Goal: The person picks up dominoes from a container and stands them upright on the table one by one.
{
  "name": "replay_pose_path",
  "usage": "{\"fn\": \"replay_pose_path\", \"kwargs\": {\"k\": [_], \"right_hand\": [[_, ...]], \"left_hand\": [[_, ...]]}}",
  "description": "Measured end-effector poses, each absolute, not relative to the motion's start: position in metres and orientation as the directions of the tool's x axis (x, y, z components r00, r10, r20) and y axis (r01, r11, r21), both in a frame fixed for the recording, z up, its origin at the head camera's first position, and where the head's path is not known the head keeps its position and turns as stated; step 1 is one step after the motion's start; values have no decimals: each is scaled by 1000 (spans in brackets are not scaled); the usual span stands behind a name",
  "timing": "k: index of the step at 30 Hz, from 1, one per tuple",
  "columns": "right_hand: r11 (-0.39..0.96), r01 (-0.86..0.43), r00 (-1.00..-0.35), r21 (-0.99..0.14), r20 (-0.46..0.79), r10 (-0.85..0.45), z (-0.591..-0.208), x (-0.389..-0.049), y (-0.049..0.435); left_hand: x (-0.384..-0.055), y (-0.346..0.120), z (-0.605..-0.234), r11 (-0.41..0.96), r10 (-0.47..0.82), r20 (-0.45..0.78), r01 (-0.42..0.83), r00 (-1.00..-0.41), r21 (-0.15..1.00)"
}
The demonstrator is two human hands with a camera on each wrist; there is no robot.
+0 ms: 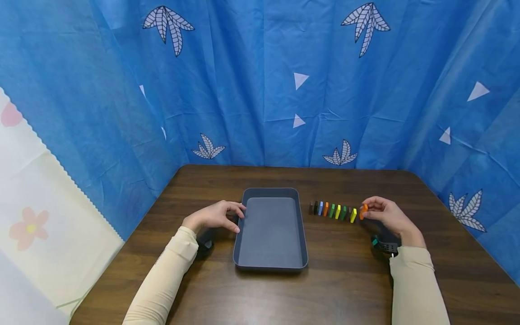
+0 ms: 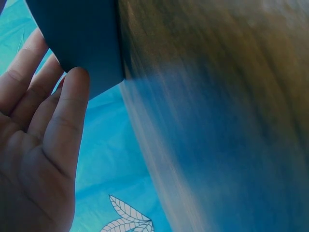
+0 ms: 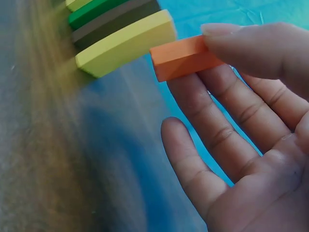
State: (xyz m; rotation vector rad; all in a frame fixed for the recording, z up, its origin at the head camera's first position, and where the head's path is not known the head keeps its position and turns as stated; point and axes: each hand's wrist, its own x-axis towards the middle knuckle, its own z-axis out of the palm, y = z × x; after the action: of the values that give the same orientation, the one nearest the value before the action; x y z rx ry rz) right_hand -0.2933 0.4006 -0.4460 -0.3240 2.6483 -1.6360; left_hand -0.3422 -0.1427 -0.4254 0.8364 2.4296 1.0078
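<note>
My right hand [image 1: 387, 217] pinches an orange domino [image 3: 181, 59] between thumb and fingertips. It holds the domino just off the right end of a row of standing dominoes, a little apart from the yellow domino [image 3: 128, 43] there. That row, with its blue domino [image 1: 321, 208] near the left end, also has green, dark, orange and yellow pieces. At the left, my left hand [image 1: 215, 216] rests at the left rim of a grey rectangular tray [image 1: 271, 193], its fingers loosely extended. In the left wrist view, the thumb touches the tray's wall [image 2: 82, 38] while the other fingertips are partly hidden behind it.
Brown wood covers the table [image 1: 345, 280] under everything. A blue curtain [image 1: 252, 90] with leaf prints hangs behind and to the right; a pale flowered cloth [image 1: 44, 194] hangs at the left. The tray stands just left of the domino row.
</note>
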Motion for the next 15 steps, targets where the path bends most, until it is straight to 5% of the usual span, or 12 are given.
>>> {"fn": "replay_pose_path", "kwargs": {"k": [15], "right_hand": [[485,-144,-984,-863,72,-164,-456,-298,395]], "left_hand": [[-343,-143,-427,559,647,-119,362,-753,746]]}}
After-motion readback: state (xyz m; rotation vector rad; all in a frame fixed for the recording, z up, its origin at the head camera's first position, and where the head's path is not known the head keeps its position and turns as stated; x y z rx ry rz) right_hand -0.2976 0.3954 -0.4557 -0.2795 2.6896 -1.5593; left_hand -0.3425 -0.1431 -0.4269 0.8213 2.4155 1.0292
